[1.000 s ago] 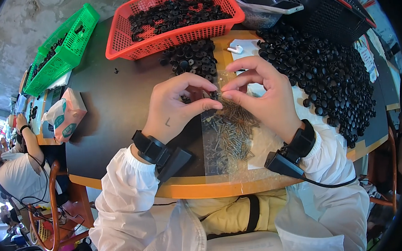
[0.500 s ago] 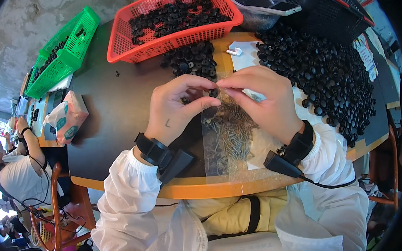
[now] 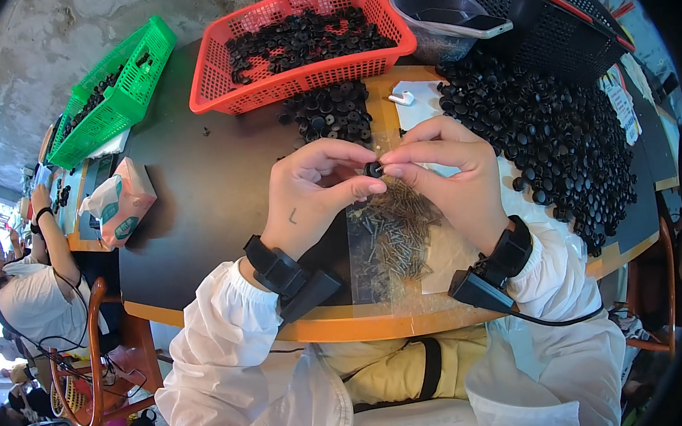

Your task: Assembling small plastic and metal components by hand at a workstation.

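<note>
My left hand [image 3: 319, 190] and my right hand [image 3: 451, 175] meet over the table, fingertips pinched together on one small black round part [image 3: 373, 169]. Just below them lies a heap of small metal screws [image 3: 395, 232] on a clear plastic sheet [image 3: 451, 260]. A small pile of the same black parts [image 3: 331, 112] sits just beyond my hands. A much larger spread of black parts [image 3: 548, 126] covers the table to the right. Both wrists carry black strapped devices.
A red basket [image 3: 304, 74] of black parts stands at the back, a green basket [image 3: 115, 87] at the far left, a black basket [image 3: 550, 8] and a clear tub [image 3: 441, 9] at the back right. A tissue pack [image 3: 121, 204] lies left. Another person [image 3: 26, 273] sits at the left.
My hands have drawn together, and both now pinch the black part between their fingertips. The rest of the table is unchanged.
</note>
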{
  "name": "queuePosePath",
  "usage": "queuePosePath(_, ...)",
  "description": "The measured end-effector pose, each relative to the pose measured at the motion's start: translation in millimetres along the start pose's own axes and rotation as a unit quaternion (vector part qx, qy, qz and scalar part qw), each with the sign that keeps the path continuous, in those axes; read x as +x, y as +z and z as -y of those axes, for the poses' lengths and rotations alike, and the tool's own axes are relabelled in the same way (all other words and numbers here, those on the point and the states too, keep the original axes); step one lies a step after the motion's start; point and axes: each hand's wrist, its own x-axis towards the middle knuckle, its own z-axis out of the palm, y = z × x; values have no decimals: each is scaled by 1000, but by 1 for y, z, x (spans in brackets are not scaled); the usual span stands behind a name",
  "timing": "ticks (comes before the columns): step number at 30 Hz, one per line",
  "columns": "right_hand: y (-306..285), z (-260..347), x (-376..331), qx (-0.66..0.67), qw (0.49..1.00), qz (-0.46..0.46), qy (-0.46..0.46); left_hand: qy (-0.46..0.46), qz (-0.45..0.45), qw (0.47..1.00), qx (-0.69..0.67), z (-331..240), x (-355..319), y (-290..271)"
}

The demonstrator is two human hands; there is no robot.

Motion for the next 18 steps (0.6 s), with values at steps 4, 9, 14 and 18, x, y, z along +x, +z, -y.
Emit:
queuePosePath(4,-1,2,2,-91,994,-20,-58,13,-4,1000,25,0,0,1)
queuePosePath(9,-5,5,4,-163,979,-12,-123,35,6,999,40,0,0,1)
queuePosePath(14,-5,3,4,-187,970,-20,-153,17,5,1000,16,1,0,2)
queuePosePath(18,-5,2,6,-224,954,-27,-198,119,18,978,172,11,1,-5)
